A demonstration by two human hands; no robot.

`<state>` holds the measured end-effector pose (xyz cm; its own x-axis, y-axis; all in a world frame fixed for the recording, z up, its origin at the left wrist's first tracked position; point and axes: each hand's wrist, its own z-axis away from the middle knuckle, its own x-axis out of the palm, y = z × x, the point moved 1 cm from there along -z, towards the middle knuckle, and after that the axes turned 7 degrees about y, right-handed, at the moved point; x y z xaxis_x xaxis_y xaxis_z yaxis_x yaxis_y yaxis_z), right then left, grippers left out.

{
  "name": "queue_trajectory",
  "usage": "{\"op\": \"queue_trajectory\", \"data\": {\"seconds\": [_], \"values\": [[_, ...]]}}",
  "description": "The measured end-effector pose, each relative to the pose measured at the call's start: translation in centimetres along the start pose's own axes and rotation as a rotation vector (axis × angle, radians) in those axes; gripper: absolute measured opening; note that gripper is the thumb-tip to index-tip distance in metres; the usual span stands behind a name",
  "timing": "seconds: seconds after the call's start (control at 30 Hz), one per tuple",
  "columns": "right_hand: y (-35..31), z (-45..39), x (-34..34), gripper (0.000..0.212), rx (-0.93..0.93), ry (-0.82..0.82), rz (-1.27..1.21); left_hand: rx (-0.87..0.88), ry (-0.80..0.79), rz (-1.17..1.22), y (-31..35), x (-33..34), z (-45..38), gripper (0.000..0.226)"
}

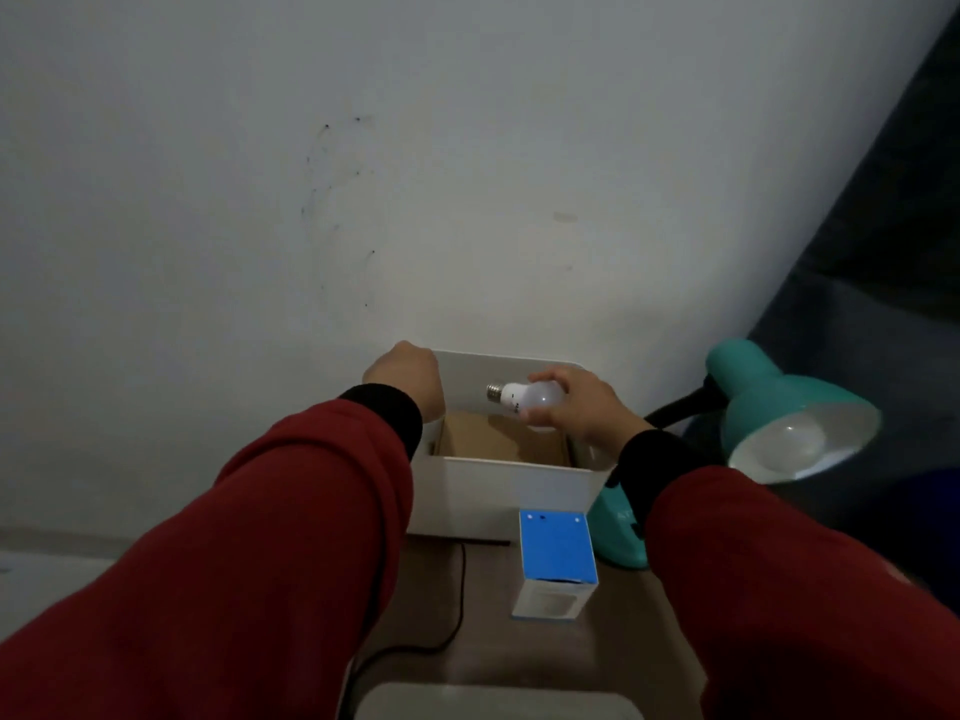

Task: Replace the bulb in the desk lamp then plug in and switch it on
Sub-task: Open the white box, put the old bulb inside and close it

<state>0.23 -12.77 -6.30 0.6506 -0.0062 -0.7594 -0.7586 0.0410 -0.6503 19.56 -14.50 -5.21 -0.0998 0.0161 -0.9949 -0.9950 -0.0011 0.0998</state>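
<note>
Now | 2 hands: right [587, 407] grips 1 bulb [530, 400] | left [405, 376] clasps 1 bin [498, 491]

An open white rectangular plastic bin [511, 493] stands on the brown counter [488, 652] against a scuffed pale wall [363, 174]; a brown cardboard liner [498, 441] shows inside it. A flat pale grey slab [498, 704] lies at the counter's near edge. Dark grey fabric [883, 252] hangs at the far right.
</note>
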Motion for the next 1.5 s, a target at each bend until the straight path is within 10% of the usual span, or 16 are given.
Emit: {"op": "queue_trajectory", "data": {"seconds": [0.77,1.13,1.5], "values": [[-0.9,-2.7,0.9,0.068,0.009,-0.242,0.572,0.051,-0.067,-0.076,0.7,2.1,-1.3,0.034],[-4.4,6.7,-6.2,0.036,-0.114,-0.124,0.811,-0.020,0.030,-0.033,0.8,-3.8,7.2,0.039],[0.5,22.5,-6.0,0.051,-0.060,0.032,0.531,-0.118,0.132,0.296,0.4,-2.3,21.4,0.053]]}}
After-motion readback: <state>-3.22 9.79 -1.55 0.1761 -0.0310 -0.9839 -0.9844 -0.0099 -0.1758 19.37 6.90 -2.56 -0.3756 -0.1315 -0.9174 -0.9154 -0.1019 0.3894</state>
